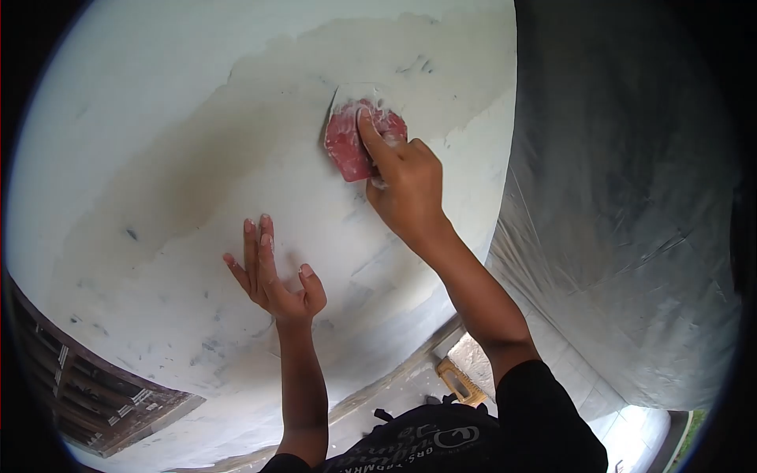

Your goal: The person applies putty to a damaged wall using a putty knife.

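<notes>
My right hand (406, 177) grips a red putty knife (347, 142) smeared with white paste, thumb laid along its face. The tool's pale upper edge lies against the white wall (181, 276), on a damp greyish-beige patch. Lower and to the left, my left hand (276, 276) is held up before the wall with its fingers spread and nothing in it. White specks of paste cling to its fingertips.
Wrinkled grey plastic sheeting (623, 236) hangs along the right side. A dark wooden louvred frame (87, 386) sits at lower left. Down on the floor, a yellow plastic object (461, 382) stands near my body.
</notes>
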A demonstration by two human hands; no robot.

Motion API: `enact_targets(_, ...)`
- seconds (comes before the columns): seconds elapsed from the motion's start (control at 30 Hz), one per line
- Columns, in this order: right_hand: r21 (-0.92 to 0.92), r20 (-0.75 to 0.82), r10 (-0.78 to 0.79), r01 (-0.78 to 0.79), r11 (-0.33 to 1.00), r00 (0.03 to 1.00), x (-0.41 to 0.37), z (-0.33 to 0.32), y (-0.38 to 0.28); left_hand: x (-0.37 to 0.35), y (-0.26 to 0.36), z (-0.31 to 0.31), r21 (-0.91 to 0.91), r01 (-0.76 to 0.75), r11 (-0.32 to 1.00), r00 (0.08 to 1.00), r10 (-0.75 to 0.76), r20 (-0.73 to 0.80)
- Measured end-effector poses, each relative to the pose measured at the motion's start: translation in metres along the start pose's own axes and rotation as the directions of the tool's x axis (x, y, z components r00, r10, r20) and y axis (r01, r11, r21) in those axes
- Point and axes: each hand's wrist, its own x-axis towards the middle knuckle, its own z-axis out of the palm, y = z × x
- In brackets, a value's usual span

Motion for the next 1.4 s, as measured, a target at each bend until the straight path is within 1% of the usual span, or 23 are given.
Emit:
enact_targets(0.1,0.069,0.003,-0.039,0.039,0.997,0.999,-0.037,0.013,-0.017,-0.002,-0.002,0.001,0.017,0.003,1.0,1.0,-0.003,-0.022)
enact_targets(0.17,0.109,0.132,0.034,-0.049,0.993,0.991,-0.09,0.01,-0.038,-0.002,-0.002,0.001,0.022,0.008,1.0,1.0,-0.008,-0.019)
enact_targets(0.27,0.248,0.105,0.0,-0.027,0.968,0.994,-0.125,-0.002,-0.042,-0.001,-0.001,0.001,0.021,0.004,1.0,1.0,-0.004,-0.003)
enact_targets(0.33,0.194,0.053,-0.026,0.015,0.981,0.998,-0.093,-0.017,-0.027,-0.002,0.0,-0.001,0.006,-0.003,1.0,1.0,0.003,0.011)
enact_targets(0.37,0.144,-0.026,-0.055,0.059,0.988,0.998,-0.067,-0.02,-0.018,-0.001,0.001,-0.001,0.011,-0.002,1.0,1.0,0.002,0.005)
enact_targets(0.4,0.107,-0.028,-0.058,0.06,0.992,0.998,-0.045,-0.024,-0.008,0.0,0.001,0.001,0.016,0.0,1.0,1.0,0.0,-0.006)
enact_targets(0.43,0.095,-0.116,-0.084,0.095,0.991,0.99,-0.027,-0.015,0.005,0.0,0.001,0.001,0.013,0.0,1.0,1.0,0.0,-0.01)
enact_targets(0.47,0.058,-0.119,-0.087,0.094,0.994,0.989,-0.011,-0.011,0.011,-0.001,0.001,0.001,0.015,0.001,1.0,1.0,-0.001,-0.008)
enact_targets(0.53,0.012,0.008,-0.001,0.001,1.0,1.0,0.002,-0.003,0.008,0.0,0.001,0.002,0.016,0.001,1.0,1.0,-0.001,-0.004)
enact_targets(0.6,0.11,0.049,-0.001,-0.004,0.994,0.999,-0.02,0.009,-0.007,-0.001,0.0,0.002,0.012,0.002,1.0,1.0,-0.002,-0.019)
enact_targets(0.63,0.099,0.064,-0.027,0.02,0.995,0.998,-0.042,0.015,-0.02,-0.001,0.0,0.001,0.011,0.003,1.0,1.0,-0.003,-0.018)
enact_targets(0.67,0.096,0.105,-0.002,-0.008,0.995,0.994,-0.065,0.014,-0.037,0.0,0.0,0.001,0.004,0.004,1.0,1.0,-0.004,-0.018)
enact_targets(0.73,0.224,0.169,0.021,-0.059,0.973,0.985,-0.098,0.003,-0.056,-0.001,0.0,0.0,-0.003,0.001,1.0,1.0,-0.001,-0.019)
enact_targets(0.8,0.302,0.129,0.043,-0.081,0.95,0.991,-0.096,-0.006,-0.052,-0.002,-0.001,0.0,-0.052,-0.002,0.999,1.0,0.001,-0.029)
enact_targets(0.87,0.161,0.057,0.082,-0.09,0.983,0.995,-0.057,-0.019,-0.038,-0.002,0.001,0.0,-0.035,0.003,0.999,1.0,-0.003,-0.017)
enact_targets(0.9,0.171,-0.064,0.079,-0.067,0.983,0.995,-0.037,-0.014,-0.026,-0.001,0.001,0.0,-0.018,0.009,1.0,1.0,-0.009,-0.014)
enact_targets(0.93,0.114,-0.113,0.09,-0.077,0.99,0.989,-0.02,-0.011,-0.017,0.0,0.001,0.001,-0.02,0.006,1.0,1.0,-0.006,-0.018)
enact_targets(1.03,0.03,-0.072,0.109,-0.107,0.994,0.991,-0.006,0.007,-0.003,-0.001,0.0,0.002,-0.036,0.002,0.999,1.0,-0.003,-0.026)
enact_targets(1.17,0.053,0.112,0.14,-0.147,0.988,0.984,-0.069,0.015,-0.036,0.0,0.0,0.001,-0.023,0.005,1.0,1.0,-0.006,-0.016)
enact_targets(1.2,0.106,0.116,0.146,-0.158,0.982,0.983,-0.088,0.011,-0.047,0.0,0.0,0.0,-0.017,0.004,1.0,1.0,-0.005,-0.005)
enact_targets(1.27,0.203,0.08,0.112,-0.126,0.971,0.991,-0.109,0.005,-0.055,0.0,-0.001,0.0,-0.014,-0.001,1.0,1.0,0.001,0.0)
enact_targets(1.33,0.153,0.066,0.155,-0.164,0.975,0.986,-0.081,-0.01,-0.048,-0.001,0.0,-0.001,-0.018,-0.003,1.0,1.0,0.003,0.014)
enact_targets(1.4,0.116,-0.09,0.129,-0.119,0.986,0.988,-0.04,-0.012,-0.029,0.001,0.001,0.0,-0.015,0.003,1.0,1.0,-0.003,-0.007)
